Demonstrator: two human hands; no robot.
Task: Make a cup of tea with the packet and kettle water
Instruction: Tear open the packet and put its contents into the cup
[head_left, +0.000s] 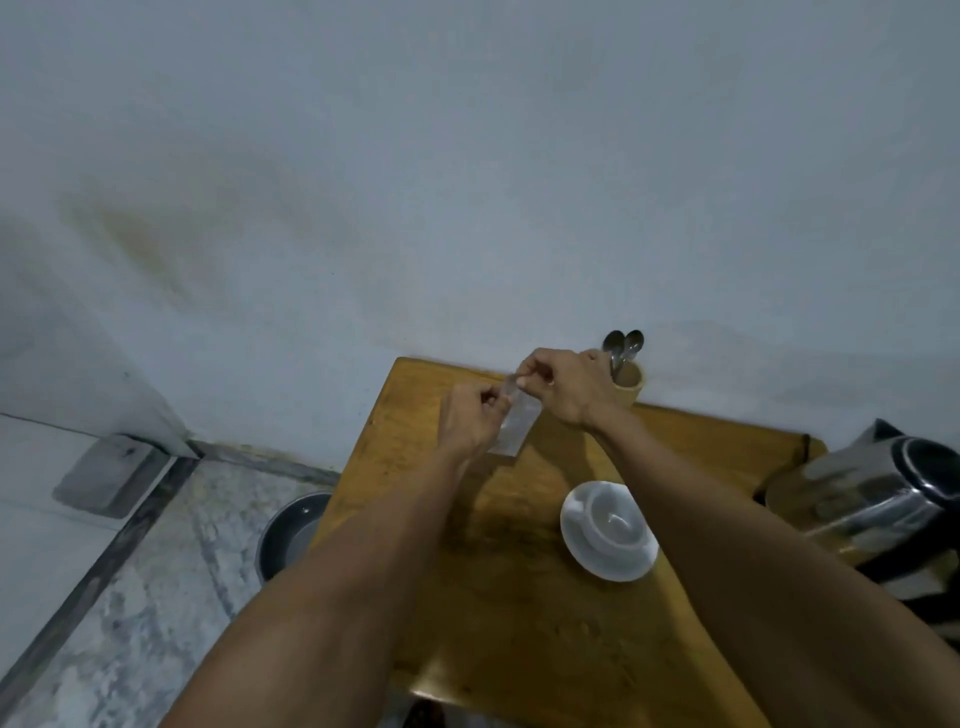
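Observation:
Both hands hold a small silvery tea packet up over the far part of the yellow wooden table. My left hand pinches the packet's top edge from the left. My right hand pinches the same top edge from the right, fingertips almost touching the left ones. A white cup stands empty on a white saucer nearer to me, under my right forearm. The steel kettle with a black lid rim stands at the table's right edge.
A wooden holder with two spoons stands against the grey wall at the table's back. On the floor to the left of the table sits a dark round pan. A grey block lies by the wall corner.

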